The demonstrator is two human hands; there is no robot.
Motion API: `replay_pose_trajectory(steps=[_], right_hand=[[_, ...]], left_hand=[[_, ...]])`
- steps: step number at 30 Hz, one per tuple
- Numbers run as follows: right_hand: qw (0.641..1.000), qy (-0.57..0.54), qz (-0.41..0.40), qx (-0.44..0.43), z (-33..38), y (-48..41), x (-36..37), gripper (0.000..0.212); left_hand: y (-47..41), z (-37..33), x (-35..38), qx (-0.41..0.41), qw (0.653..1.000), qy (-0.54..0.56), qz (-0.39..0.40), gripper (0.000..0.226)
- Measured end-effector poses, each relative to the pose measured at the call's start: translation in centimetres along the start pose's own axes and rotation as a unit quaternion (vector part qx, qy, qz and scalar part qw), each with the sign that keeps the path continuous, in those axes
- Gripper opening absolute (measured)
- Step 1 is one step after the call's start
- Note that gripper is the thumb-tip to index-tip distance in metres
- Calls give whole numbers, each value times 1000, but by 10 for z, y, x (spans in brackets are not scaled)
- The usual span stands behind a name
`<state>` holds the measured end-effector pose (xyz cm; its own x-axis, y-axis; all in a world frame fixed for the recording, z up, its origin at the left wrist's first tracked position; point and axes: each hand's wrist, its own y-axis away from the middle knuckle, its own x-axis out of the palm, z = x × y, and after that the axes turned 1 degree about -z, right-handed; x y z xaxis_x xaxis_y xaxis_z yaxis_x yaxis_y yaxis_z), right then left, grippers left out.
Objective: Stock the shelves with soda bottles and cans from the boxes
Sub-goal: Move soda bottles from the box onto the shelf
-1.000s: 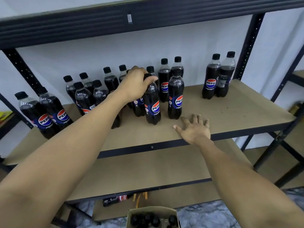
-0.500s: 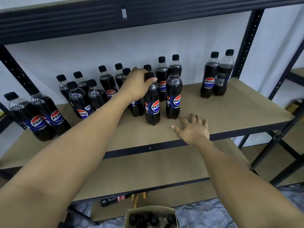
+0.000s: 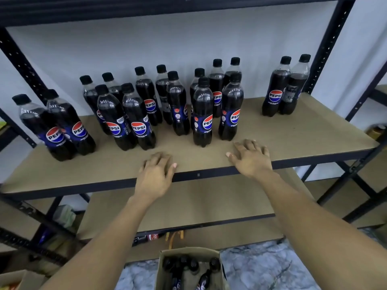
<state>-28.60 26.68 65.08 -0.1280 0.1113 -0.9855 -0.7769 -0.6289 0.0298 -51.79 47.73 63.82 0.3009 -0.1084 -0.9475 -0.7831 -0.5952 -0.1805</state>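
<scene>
Two hands, both palm-down at the front edge of the shelf (image 3: 303,130), neither gripping a thing.

- left hand (image 3: 156,176): arm comes in from 7 o'clock, nearly straight. Wrist sits over the dark front rail, fingers reach forward onto the board and lie loosely together, thumb sticks out toward 3 o'clock along the edge.
- right hand (image 3: 251,159): arm comes in from 5 o'clock. Fingers are spread and slightly bent, fingertips on the board, thumb points toward 9 o'clock. Heel of the hand is at the rail.
- Hands are apart, with bare board between them.

Pepsi bottles (image 3: 203,114) stand upright on the same shelf, at 12 o'clock of the hands:
- main cluster mid-shelf; its nearest bottle is just beyond the right hand's fingertips, not touching
- left pair (image 3: 60,130) at 9 o'clock, near the front left corner
- right pair (image 3: 280,91) at 2 o'clock, close to the rear upright

cardboard box (image 3: 188,250) sits on the floor at 6 o'clock, open, with more dark bottles (image 3: 193,265) inside, caps up or tilted. lower shelf (image 3: 199,201) is between box and hands. One red-label bottle (image 3: 147,238) lies on its side under it.
</scene>
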Motion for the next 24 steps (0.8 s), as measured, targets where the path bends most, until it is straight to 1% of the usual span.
replay_pose_trajectory(steps=[4, 8, 11, 13, 14, 16, 19, 22, 24], right_hand=[[999, -29, -23, -25, 10, 25, 7, 64], [992, -80, -70, -73, 26, 63, 22, 59], [979, -133, -112, -110, 40, 103, 50, 55], [976, -156, -108, -110, 47, 125, 76, 51], [977, -166, -86, -106, 50, 134, 92, 49], [979, -188, 0, -83, 54, 148, 129, 47], [967, -199, 152, -44, 54, 163, 199, 54], [945, -189, 266, -10, 49, 173, 284, 58], [931, -180, 317, 9, 43, 176, 346, 60]], left_hand=[[21, 9, 5, 32, 999, -8, -32, 64], [49, 21, 10, 65, 997, -11, -40, 59], [78, 32, 17, 83, 995, 23, -48, 60], [98, 44, 32, 82, 994, 54, -45, 55], [110, 51, 43, 71, 994, 75, -36, 52], [134, 68, 72, 30, 991, 133, 0, 51], [177, 96, 131, -48, 977, 182, 99, 48], [220, 127, 202, -127, 945, 215, 213, 45], [245, 144, 250, -167, 925, 222, 261, 42]])
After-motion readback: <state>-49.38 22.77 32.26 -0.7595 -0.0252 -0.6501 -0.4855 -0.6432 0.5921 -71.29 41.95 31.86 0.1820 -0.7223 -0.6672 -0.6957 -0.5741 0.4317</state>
